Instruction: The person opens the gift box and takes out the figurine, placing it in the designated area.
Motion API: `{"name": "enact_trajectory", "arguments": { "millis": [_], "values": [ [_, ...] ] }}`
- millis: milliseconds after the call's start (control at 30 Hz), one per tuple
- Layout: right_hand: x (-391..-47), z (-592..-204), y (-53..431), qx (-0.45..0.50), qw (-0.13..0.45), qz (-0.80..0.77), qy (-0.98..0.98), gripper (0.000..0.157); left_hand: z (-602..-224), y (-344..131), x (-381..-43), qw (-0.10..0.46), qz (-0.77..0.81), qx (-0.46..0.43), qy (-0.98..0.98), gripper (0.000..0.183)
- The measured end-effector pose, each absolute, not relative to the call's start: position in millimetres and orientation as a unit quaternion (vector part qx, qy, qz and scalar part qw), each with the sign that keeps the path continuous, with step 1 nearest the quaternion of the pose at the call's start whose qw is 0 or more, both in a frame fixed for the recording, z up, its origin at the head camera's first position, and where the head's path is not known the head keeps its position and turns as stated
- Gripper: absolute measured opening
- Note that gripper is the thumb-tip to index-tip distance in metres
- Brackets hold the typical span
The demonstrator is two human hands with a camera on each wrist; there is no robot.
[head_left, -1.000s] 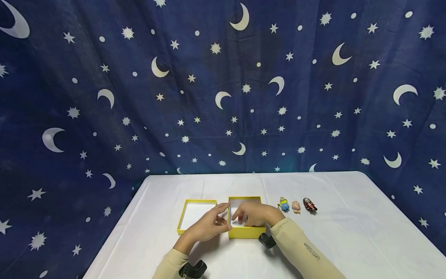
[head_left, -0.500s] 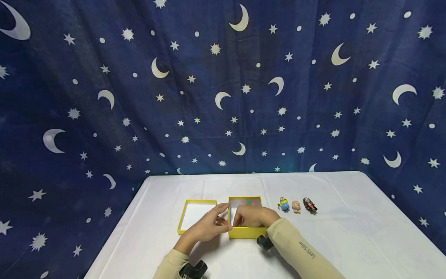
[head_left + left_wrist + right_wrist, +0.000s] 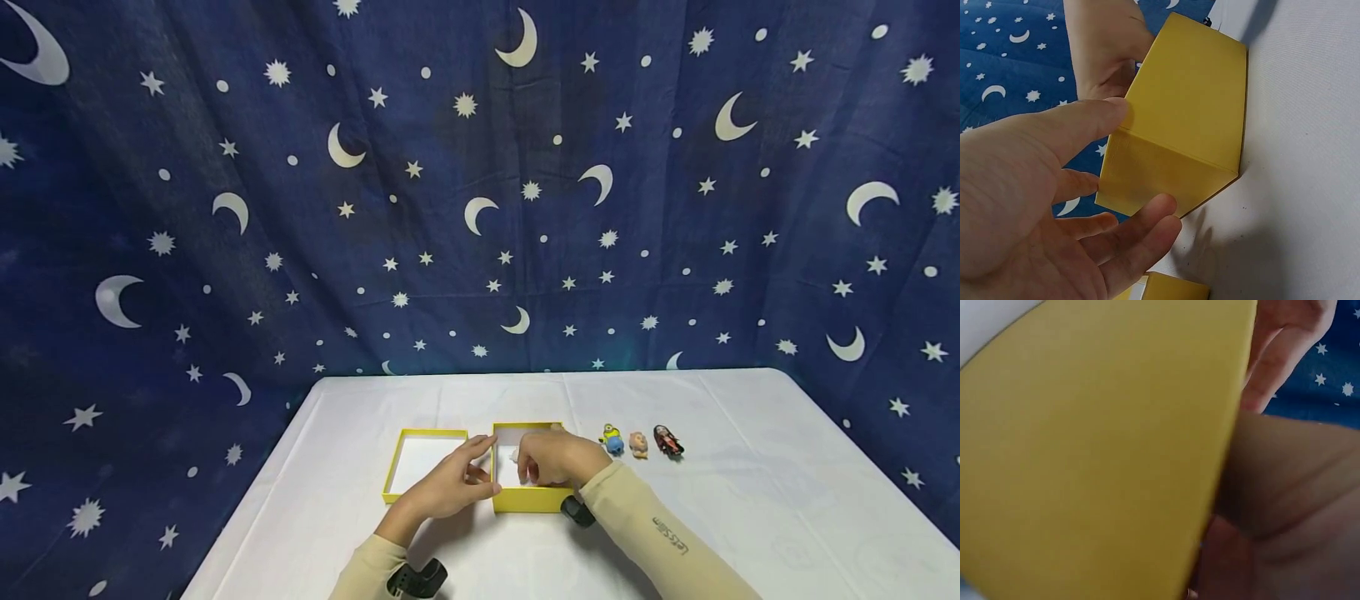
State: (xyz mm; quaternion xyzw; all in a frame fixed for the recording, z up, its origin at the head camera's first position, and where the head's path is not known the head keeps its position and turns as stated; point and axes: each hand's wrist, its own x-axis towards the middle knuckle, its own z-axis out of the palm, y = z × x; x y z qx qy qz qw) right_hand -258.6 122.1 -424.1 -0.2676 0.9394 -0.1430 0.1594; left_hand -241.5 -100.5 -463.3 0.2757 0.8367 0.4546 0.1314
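A yellow open box (image 3: 531, 500) with a pale inside stands on the white table. My left hand (image 3: 447, 485) is at its left side. In the left wrist view the thumb (image 3: 1113, 112) touches a box edge, and the other fingers spread loosely by the yellow wall. My right hand (image 3: 551, 457) reaches down into the box from the right, its fingers bent downward. A small whitish thing (image 3: 514, 455) shows just left of those fingers. The box wall (image 3: 1110, 450) hides the fingertips in the right wrist view, so I cannot tell whether they hold anything.
The shallow yellow lid (image 3: 423, 462) lies left of the box, its white inside up. Right of the box lie a blue-and-yellow Minion figure (image 3: 612, 440), a pinkish figure (image 3: 638, 445) and a dark-haired doll figure (image 3: 667, 442). A starry blue curtain (image 3: 450, 233) hangs behind the table.
Inside the box my right hand moved left, then back slightly right. Green and reddish bits seen at the back half a second ago are out of sight; the whitish thing shows. My left hand stays put.
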Motion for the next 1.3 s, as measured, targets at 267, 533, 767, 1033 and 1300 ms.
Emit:
{"name": "enact_trajectory", "arguments": {
  "millis": [267, 533, 767, 1033, 1300],
  "values": [
    [-256.2, -424.6, 124.8, -0.252, 0.161, -0.085, 0.95, 0.04, -462.3, -101.0, -240.8, 0.129, 0.459, 0.269, 0.837, 0.077],
    [-260.2, -428.6, 130.7, -0.273, 0.17, -0.111, 0.94, 0.04, -461.6, -100.9, -239.8, 0.131, 0.46, 0.266, 0.837, 0.075],
    [-268.0, -428.8, 136.1, -0.309, 0.192, -0.183, 0.913, 0.036, -462.6, -101.6, -239.9, 0.128, 0.459, 0.265, 0.838, 0.076],
    [-273.5, -428.9, 140.5, -0.343, 0.203, -0.192, 0.897, 0.03, -463.4, -101.2, -240.1, 0.127, 0.459, 0.264, 0.839, 0.076],
    [-274.0, -429.2, 141.8, -0.351, 0.187, -0.185, 0.899, 0.029, -461.0, -100.8, -238.7, 0.131, 0.461, 0.261, 0.838, 0.076]
  ]
}}
